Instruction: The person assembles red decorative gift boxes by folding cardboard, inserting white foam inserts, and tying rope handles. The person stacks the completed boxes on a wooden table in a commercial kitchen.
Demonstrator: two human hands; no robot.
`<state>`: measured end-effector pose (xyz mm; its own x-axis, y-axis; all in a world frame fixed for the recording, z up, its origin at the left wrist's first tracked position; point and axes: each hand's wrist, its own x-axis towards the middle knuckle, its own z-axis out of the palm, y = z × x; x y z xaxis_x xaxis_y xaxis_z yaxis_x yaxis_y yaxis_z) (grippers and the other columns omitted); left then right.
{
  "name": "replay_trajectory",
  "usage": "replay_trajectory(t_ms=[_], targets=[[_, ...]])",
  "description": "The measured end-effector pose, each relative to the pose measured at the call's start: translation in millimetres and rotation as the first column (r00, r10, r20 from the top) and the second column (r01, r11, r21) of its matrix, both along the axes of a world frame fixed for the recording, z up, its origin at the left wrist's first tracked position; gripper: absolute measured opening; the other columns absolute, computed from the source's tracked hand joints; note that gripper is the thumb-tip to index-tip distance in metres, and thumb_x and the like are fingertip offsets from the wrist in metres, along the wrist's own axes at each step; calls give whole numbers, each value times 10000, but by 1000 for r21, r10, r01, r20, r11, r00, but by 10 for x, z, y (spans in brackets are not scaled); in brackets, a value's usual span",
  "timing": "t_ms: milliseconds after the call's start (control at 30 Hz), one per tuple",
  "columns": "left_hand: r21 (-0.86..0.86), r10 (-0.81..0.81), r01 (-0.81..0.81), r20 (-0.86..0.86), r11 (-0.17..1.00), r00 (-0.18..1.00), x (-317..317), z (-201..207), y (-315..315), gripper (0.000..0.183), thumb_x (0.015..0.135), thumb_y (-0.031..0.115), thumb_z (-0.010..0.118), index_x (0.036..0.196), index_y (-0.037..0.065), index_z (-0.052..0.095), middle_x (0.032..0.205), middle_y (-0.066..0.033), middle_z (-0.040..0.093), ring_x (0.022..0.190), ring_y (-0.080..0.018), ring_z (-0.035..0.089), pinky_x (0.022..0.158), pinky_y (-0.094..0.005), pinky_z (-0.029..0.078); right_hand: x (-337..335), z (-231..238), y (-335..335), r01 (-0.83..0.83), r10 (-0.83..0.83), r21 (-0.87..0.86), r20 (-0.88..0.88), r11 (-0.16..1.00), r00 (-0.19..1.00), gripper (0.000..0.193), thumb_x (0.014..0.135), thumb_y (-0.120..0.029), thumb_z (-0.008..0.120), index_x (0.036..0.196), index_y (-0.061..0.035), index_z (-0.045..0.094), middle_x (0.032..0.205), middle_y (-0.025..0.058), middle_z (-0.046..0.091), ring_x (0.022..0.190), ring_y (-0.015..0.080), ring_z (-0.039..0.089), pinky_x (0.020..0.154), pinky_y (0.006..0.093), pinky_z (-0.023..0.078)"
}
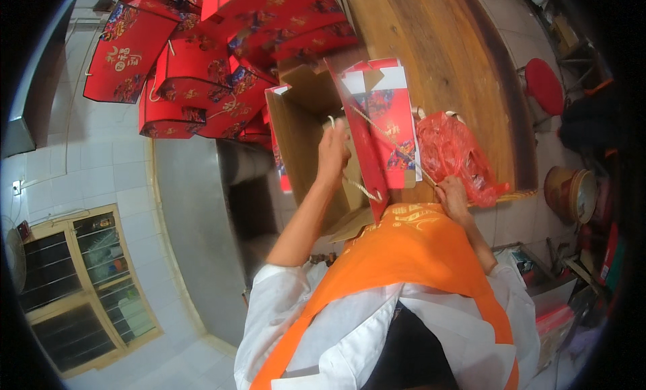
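I see the outer cord [385, 133] slanting down the red box [364, 151] toward the right hand [453, 196], which pinches it; the left hand [333, 151] grips the inner cord [361, 187].

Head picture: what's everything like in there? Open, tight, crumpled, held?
Red patterned cardboard box: open, brown inside showing.
Cream twisted rope: nearly straight toward the right hand.
Right hand: gripping cream rope.
Left hand: gripping cream rope.
Red plastic bag: crumpled.
Other red patterned boxes: heaped together.
Orange cloth apron: worn.
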<state>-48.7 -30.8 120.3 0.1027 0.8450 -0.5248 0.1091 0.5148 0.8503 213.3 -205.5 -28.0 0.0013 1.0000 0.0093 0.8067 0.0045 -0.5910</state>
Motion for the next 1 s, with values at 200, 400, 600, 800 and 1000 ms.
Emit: replay_trajectory(t_ms=[200,400,600,800,1000], targets=[[-116,-429,414,-300,903,852,36,113,-719,322,819,197,461,1029,-37,535,956,-121,590,870,-160,535,793,-293,413,-160,379,225,-29,-28,-175,-310,984,950,107,800,-84,529,860,-5,571,802,161,526,756,323,521,661,384,422],[-117,-171,154,-150,981,974,-395,434,-655,249,780,96,426,944,-50,543,852,-70,576,761,-150,535,695,-286,431,-228,1103,567,205,-90,285,-368,936,925,136,819,-60,520,929,1,573,866,128,562,781,283,544,697,352,439],[-111,-3,-4,-65,994,998,-645,487,-769,242,809,118,439,960,-42,540,901,-64,574,825,-136,521,745,-283,420,144,1530,774,512,-331,167,-588,843,738,159,870,-84,500,969,2,589,811,1,557,676,58,483,619,186,404],[-129,-54,43,-81,991,995,-677,522,-724,237,794,103,441,960,-33,539,879,-64,573,810,-128,527,726,-273,431,184,1634,1057,701,-363,-6,-858,713,362,152,850,-78,541,962,19,575,828,45,584,711,83,520,623,197,424],[-200,52,-27,119,979,992,-790,375,-736,211,740,83,494,925,-13,527,831,-67,565,678,-135,560,569,-254,468,327,1432,1407,687,29,-146,-971,712,-236,178,834,-47,542,993,35,540,916,121,595,770,149,568,682,237,488]])
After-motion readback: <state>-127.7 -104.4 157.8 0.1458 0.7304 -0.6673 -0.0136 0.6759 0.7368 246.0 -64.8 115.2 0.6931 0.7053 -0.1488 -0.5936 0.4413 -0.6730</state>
